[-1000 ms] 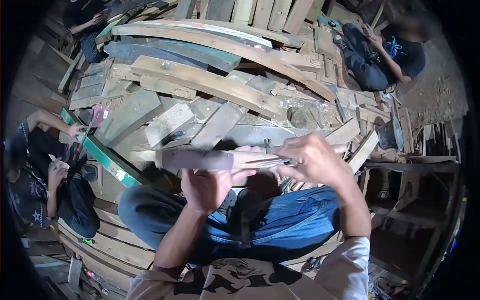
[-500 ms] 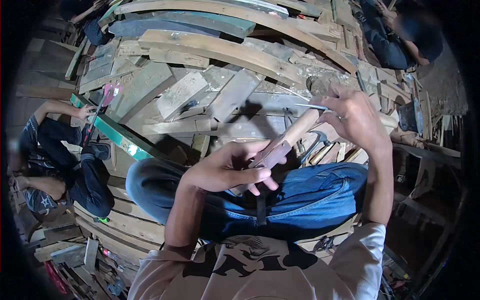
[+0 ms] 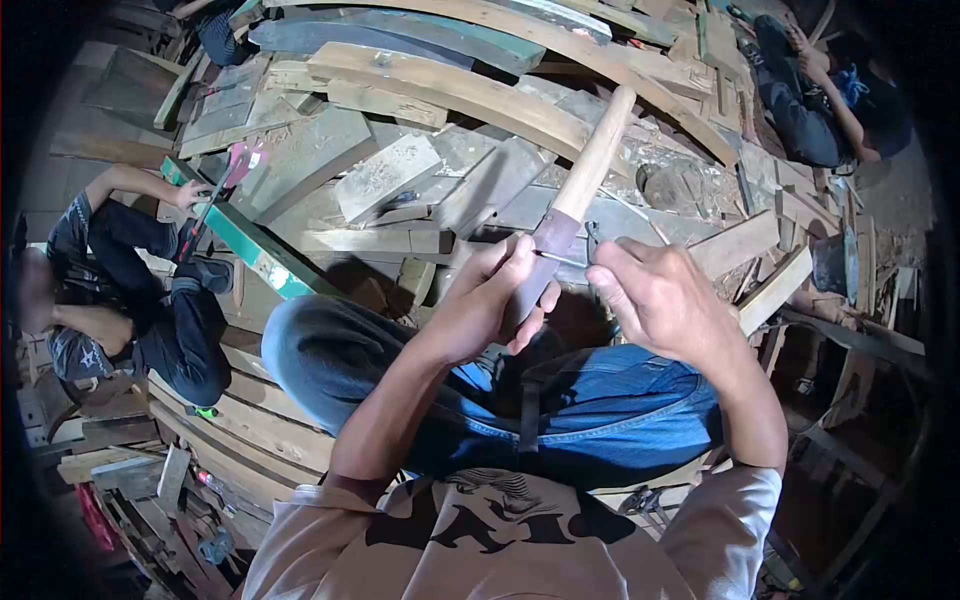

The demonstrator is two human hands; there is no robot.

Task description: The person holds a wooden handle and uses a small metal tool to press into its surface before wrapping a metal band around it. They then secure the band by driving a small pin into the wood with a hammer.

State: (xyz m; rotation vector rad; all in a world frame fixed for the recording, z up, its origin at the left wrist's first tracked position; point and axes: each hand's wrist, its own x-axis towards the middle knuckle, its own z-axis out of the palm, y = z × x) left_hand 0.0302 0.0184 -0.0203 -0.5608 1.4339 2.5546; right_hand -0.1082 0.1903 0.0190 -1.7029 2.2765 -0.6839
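Observation:
A pale wooden handle set into a dull purplish-grey metal socket slants up and away from my lap. My left hand is wrapped round the socket, with the thumb on its upper face. A thin, shiny metal rod, like a long nail, lies across the socket. Its right end is pinched in the closed fingers of my right hand, and its left end is close to my left thumb. Whatever extends below the socket is hidden by my left hand.
Cut boards and curved beams cover the floor ahead. On the left, a seated person holds a saw by a green-painted beam. Another person sits at the upper right. A wooden block lies in front.
My right hand has come down and left from the wooden handle to the metal socket, bringing the nail across it. The handle now points more upright, its far end uncovered.

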